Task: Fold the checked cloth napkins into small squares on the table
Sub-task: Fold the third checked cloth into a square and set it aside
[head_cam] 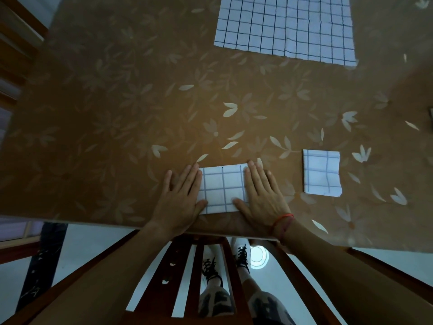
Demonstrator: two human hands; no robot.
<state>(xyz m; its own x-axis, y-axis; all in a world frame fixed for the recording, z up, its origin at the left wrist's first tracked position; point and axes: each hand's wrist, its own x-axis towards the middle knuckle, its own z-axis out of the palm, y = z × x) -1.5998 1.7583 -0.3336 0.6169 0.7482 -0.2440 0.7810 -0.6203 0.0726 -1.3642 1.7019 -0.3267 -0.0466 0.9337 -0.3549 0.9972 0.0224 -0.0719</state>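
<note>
A folded white napkin with dark checks (222, 188) lies near the table's front edge. My left hand (181, 198) presses flat on its left side, fingers spread. My right hand (260, 195), with a red thread at the wrist, lies flat on its right side. Both palms rest partly on the table. A second napkin, folded into a small square (322, 173), lies to the right of my hands. At the far side of the table lies a large spread-out checked cloth (285, 26), with another layer on its right half.
The table (117, 113) carries a brown cover with a pale leaf pattern. A wooden chair back (210, 266) stands right under the front edge, with my feet on the pale floor below. More wooden furniture shows at the far left (16, 55).
</note>
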